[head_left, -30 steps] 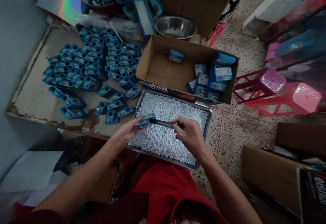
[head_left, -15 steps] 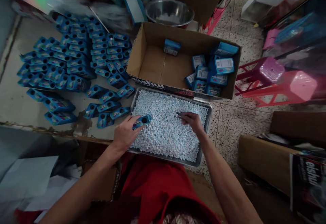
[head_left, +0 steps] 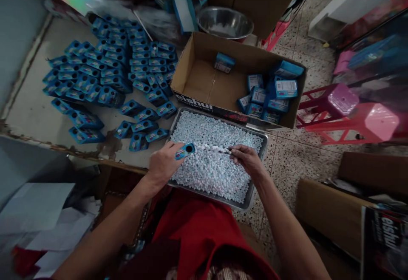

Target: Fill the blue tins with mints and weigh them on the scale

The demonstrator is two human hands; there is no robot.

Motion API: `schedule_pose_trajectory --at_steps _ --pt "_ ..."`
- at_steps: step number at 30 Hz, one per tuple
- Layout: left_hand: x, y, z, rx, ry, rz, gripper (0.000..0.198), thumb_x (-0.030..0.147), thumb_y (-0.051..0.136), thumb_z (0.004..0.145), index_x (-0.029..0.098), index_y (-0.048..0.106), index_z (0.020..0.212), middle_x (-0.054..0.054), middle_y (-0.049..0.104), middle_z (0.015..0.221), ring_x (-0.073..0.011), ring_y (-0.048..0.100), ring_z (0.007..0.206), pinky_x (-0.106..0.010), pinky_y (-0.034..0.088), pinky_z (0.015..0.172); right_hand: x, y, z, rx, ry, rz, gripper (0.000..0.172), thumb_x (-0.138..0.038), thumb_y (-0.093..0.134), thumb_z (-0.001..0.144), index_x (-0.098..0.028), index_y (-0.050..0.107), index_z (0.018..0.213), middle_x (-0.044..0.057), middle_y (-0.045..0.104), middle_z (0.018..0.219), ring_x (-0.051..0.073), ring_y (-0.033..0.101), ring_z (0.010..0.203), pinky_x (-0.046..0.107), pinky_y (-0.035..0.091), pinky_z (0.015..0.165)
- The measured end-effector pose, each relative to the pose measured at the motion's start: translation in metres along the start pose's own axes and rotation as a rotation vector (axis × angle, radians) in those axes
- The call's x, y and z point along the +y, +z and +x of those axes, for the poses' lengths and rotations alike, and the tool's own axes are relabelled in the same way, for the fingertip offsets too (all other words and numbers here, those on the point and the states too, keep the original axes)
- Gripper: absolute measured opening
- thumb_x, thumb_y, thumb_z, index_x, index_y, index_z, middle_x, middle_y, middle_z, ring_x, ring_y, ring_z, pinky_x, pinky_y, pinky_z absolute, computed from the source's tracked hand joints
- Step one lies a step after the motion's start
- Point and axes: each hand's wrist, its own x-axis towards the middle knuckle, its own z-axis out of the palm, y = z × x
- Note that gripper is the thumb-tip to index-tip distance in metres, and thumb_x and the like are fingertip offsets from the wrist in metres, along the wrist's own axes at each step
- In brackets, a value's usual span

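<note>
L hand (head_left: 164, 163) is closed on 1 small blue carton (head_left: 181, 151), fingers wrapped round its far side & thumb side mostly hidden. Carton is held over the L part of the tray (head_left: 265, 144), its 1 dark round hole showing at the R end. R hand (head_left: 247, 159) is clamped on the near end of a thin scoop (head_left: 219, 149), held approx. level, pointing L at the carton. Scoop carries a row of pale pellets; its tip is just beside the hole, can't tell if touching.

Tray is full of lt. blue & white pellets (head_left: 207, 178), heaped a bit higher on the near side. It sits in front of the person's red apron (head_left: 197, 224), R of the tabletop (head_left: 32, 101).

On the tabletop: many blue cartons w/ holes (head_left: 114, 72), packed in rough rows, plus a few looser ones nr the tray's L edge. Right behind the tray: cardboard box (head_left: 200, 80) marked "eishui", w/ 1 blue pack (head_left: 225, 62) alone twd the L & a cluster at the R end. Metal bowl (head_left: 242, 27) is behind the box. R side: purple stool (head_left: 342, 101) & red stool (head_left: 379, 123) on a speckled floor (head_left: 290, 156).
</note>
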Motion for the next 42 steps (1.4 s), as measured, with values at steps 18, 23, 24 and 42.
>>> schedule_pose_trajectory --at_steps 18,23,24,42 --pt "0.003 0.022 -0.027 0.03 0.065 0.0 0.046 0.035 0.078 0.086 0.034 0.07 0.132 -0.008 0.07 0.118 -0.025 0.068 0.095 -0.028 0.043 0.071 -0.09 0.092 -0.068 -0.038 -0.381 -0.68 0.018 -0.012 0.066 0.084 -0.02 0.082 0.085 -0.001 0.061 0.054 0.012 0.058 0.046 0.025 0.045 0.048" --pt "-0.005 0.018 -0.031 0.111 -0.03 -0.245 0.041 0.036 0.082 0.081 0.031 0.076 0.122 -0.007 0.072 0.112 -0.0262 0.068 0.1 -0.027 0.048 0.082 -0.046 -0.004 -0.077 0.215 -0.254 -0.574 0.027 -0.041 0.079 0.084 -0.018 0.083 0.097 0.003 0.068 0.063 0.016 0.062 0.05 0.028 0.05 0.048" --pt "-0.007 0.018 -0.032 0.122 -0.035 -0.301 0.04 0.036 0.084 0.079 0.03 0.078 0.119 -0.007 0.072 0.11 -0.0263 0.068 0.1 -0.027 0.048 0.085 -0.03 -0.027 -0.073 0.286 -0.233 -0.559 0.03 -0.044 0.082 0.08 -0.017 0.083 0.093 0.002 0.067 0.061 0.016 0.061 0.05 0.027 0.05 0.047" --pt "0.012 0.023 -0.037 0.024 -0.056 -0.104 0.036 0.034 0.081 0.082 0.028 0.077 0.117 -0.005 0.073 0.112 -0.0252 0.07 0.097 -0.028 0.047 0.077 0.052 -0.023 -0.001 0.063 0.024 0.036 0.046 -0.049 0.096 0.059 -0.017 0.078 0.087 0.003 0.072 0.065 0.012 0.06 0.051 0.022 0.05 0.048"
